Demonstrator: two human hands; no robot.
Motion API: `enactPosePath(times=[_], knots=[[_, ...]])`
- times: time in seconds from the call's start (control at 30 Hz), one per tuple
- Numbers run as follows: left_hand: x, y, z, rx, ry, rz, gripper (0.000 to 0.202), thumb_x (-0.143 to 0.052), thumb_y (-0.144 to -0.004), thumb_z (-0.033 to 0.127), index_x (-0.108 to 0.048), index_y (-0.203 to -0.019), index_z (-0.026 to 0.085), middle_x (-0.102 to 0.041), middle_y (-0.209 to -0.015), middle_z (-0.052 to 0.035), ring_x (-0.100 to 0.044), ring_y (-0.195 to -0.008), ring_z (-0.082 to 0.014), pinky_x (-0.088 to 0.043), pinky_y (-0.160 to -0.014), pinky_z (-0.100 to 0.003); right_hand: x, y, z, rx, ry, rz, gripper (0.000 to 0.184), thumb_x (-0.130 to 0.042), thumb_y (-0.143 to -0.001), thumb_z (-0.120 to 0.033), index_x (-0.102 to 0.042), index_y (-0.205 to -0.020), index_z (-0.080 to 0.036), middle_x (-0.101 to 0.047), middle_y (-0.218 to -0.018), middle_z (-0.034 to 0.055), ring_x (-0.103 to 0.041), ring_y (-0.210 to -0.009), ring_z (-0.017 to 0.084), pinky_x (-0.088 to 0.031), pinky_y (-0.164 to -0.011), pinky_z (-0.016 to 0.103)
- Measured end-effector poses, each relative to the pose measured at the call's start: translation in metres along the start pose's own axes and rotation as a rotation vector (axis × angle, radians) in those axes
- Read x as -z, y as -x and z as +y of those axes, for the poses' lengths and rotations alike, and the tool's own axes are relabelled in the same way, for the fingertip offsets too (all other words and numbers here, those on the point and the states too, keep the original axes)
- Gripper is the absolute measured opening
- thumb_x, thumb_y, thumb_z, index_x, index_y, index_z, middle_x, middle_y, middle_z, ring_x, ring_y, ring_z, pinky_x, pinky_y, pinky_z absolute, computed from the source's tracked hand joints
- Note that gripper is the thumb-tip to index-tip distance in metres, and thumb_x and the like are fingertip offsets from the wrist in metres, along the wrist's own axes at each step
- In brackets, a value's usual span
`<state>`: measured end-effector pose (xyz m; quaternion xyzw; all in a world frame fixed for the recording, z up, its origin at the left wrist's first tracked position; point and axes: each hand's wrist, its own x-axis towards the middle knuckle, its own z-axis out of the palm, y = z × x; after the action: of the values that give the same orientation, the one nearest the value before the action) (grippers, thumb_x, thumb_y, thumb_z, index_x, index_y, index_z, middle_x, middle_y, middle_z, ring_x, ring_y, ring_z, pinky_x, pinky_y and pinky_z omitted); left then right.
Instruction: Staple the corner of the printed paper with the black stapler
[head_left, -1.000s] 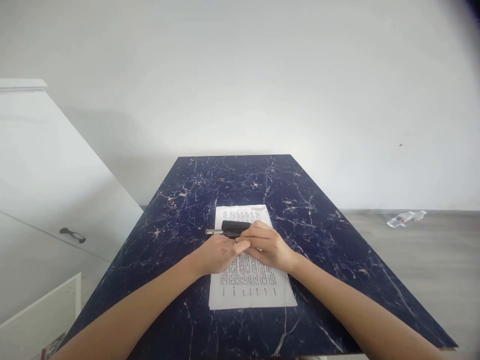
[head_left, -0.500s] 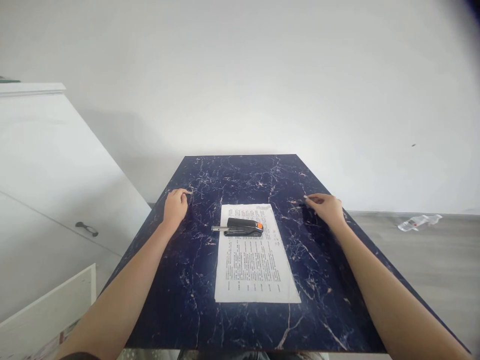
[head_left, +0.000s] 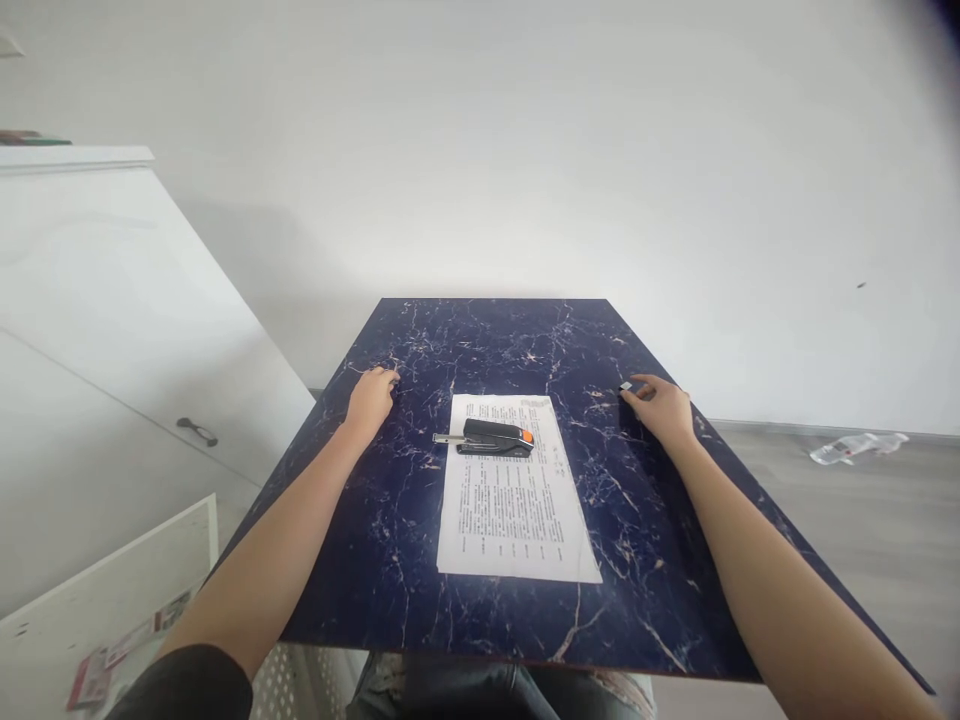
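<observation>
A black stapler [head_left: 495, 438] with an orange end lies across the top of a printed sheet of paper [head_left: 514, 500] on a dark blue marbled table [head_left: 420, 560]. My left hand [head_left: 370, 394] rests flat on the table to the left of the sheet, fingers stretched forward, holding nothing. My right hand [head_left: 660, 405] rests on the table to the right of the sheet, fingers extended and pointing left, also holding nothing. Both hands are well apart from the stapler and the paper.
A white cabinet [head_left: 112, 330] with a dark handle [head_left: 196, 431] stands to the left. A white board [head_left: 112, 610] lies low at the left. A clear plastic bottle [head_left: 851, 447] lies on the grey floor at the right. A white wall is behind the table.
Both hands left the stapler and paper and moved apart to the table's sides. Since then they have barely moved; the view has shifted slightly.
</observation>
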<state>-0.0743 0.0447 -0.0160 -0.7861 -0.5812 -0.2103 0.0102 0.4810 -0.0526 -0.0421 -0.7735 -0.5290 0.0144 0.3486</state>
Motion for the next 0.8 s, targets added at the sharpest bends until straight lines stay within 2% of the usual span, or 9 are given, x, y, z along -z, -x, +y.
enactPosePath(times=[0.1, 0.23, 0.3, 0.4, 0.47, 0.53, 0.63, 0.7, 0.8], knots=[[0.0, 0.002, 0.01, 0.016, 0.161, 0.079, 0.025, -0.054, -0.093, 0.011, -0.075, -0.104, 0.019, -0.072, -0.108, -0.0131, -0.068, -0.106, -0.0314, -0.051, -0.103, -0.048, 0.002, 0.002, -0.003, -0.005, -0.044, 0.045, 0.039, -0.066, -0.077, -0.043, -0.078, -0.104, -0.018, -0.073, -0.07, 0.0035, -0.067, -0.062, 0.023, -0.053, -0.084, 0.042], [0.0, 0.012, 0.046, 0.052, 0.747, 0.251, 0.024, -0.054, -0.098, 0.023, -0.067, -0.118, 0.02, -0.069, -0.099, -0.0075, -0.071, -0.081, -0.0204, -0.06, -0.082, -0.038, 0.006, 0.011, -0.025, 0.105, -0.082, 0.17, 0.028, -0.063, -0.081, -0.039, -0.077, -0.092, -0.019, -0.073, -0.074, 0.0063, -0.068, -0.068, 0.024, -0.054, -0.081, 0.041], [0.0, 0.02, 0.068, 0.067, 1.075, 0.222, 0.022, -0.058, -0.099, 0.033, -0.067, -0.114, 0.02, -0.066, -0.095, -0.0053, -0.07, -0.079, -0.0178, -0.061, -0.073, -0.033, 0.009, 0.022, -0.048, 0.232, -0.113, 0.172, 0.026, -0.063, -0.085, -0.04, -0.077, -0.094, -0.02, -0.074, -0.081, 0.0072, -0.068, -0.072, 0.024, -0.055, -0.082, 0.041], [-0.003, 0.031, 0.094, 0.128, 1.364, 0.116, 0.026, -0.07, -0.092, 0.039, -0.069, -0.112, 0.021, -0.066, -0.093, -0.0033, -0.069, -0.081, -0.0157, -0.062, -0.078, -0.033, 0.011, 0.048, -0.094, 0.403, -0.238, 0.05, 0.024, -0.065, -0.092, -0.043, -0.077, -0.099, -0.023, -0.075, -0.089, 0.0066, -0.069, -0.078, 0.023, -0.056, -0.08, 0.04], [-0.004, 0.036, 0.102, 0.126, 1.393, 0.062, 0.03, -0.077, -0.088, 0.039, -0.07, -0.111, 0.021, -0.067, -0.091, -0.0025, -0.069, -0.081, -0.0159, -0.063, -0.081, -0.034, 0.008, 0.067, -0.122, 0.508, -0.33, -0.088, 0.024, -0.065, -0.095, -0.044, -0.076, -0.103, -0.024, -0.075, -0.094, 0.0076, -0.069, -0.086, 0.026, -0.058, -0.079, 0.042], [-0.005, 0.038, 0.104, 0.078, 1.348, 0.03, 0.033, -0.078, -0.087, 0.04, -0.07, -0.113, 0.02, -0.069, -0.091, -0.0034, -0.071, -0.081, -0.0175, -0.064, -0.081, -0.036, 0.002, 0.083, -0.143, 0.617, -0.392, -0.264, 0.03, -0.071, -0.093, -0.047, -0.075, -0.112, -0.026, -0.075, -0.109, 0.0094, -0.069, -0.101, 0.029, -0.058, -0.087, 0.046], [-0.005, 0.039, 0.101, 0.0, 1.272, 0.002, 0.037, -0.074, -0.091, 0.04, -0.064, -0.12, 0.02, -0.074, -0.101, -0.0076, -0.074, -0.087, -0.0208, -0.065, -0.083, -0.039, -0.011, 0.101, -0.158, 0.726, -0.407, -0.443, 0.053, -0.083, -0.083, -0.05, -0.068, -0.129, -0.029, -0.07, -0.129, 0.0097, -0.064, -0.12, 0.033, -0.055, -0.1, 0.052], [-0.005, 0.041, 0.1, -0.03, 1.191, 0.027, 0.032, -0.071, -0.094, 0.04, -0.064, -0.117, 0.019, -0.076, -0.106, -0.0094, -0.076, -0.092, -0.0223, -0.063, -0.089, -0.042, -0.018, 0.107, -0.162, 0.742, -0.376, -0.511, 0.056, -0.083, -0.083, -0.046, -0.066, -0.133, -0.03, -0.07, -0.13, 0.0085, -0.064, -0.12, 0.032, -0.054, -0.101, 0.052], [-0.006, 0.043, 0.1, -0.07, 0.991, 0.105, 0.021, -0.063, -0.099, 0.038, -0.069, -0.108, 0.02, -0.078, -0.105, -0.0086, -0.077, -0.098, -0.0233, -0.06, -0.098, -0.044, -0.022, 0.112, -0.164, 0.686, -0.348, -0.579, 0.04, -0.077, -0.088, -0.038, -0.07, -0.126, -0.029, -0.075, -0.117, 0.0059, -0.07, -0.103, 0.026, -0.058, -0.091, 0.044]])
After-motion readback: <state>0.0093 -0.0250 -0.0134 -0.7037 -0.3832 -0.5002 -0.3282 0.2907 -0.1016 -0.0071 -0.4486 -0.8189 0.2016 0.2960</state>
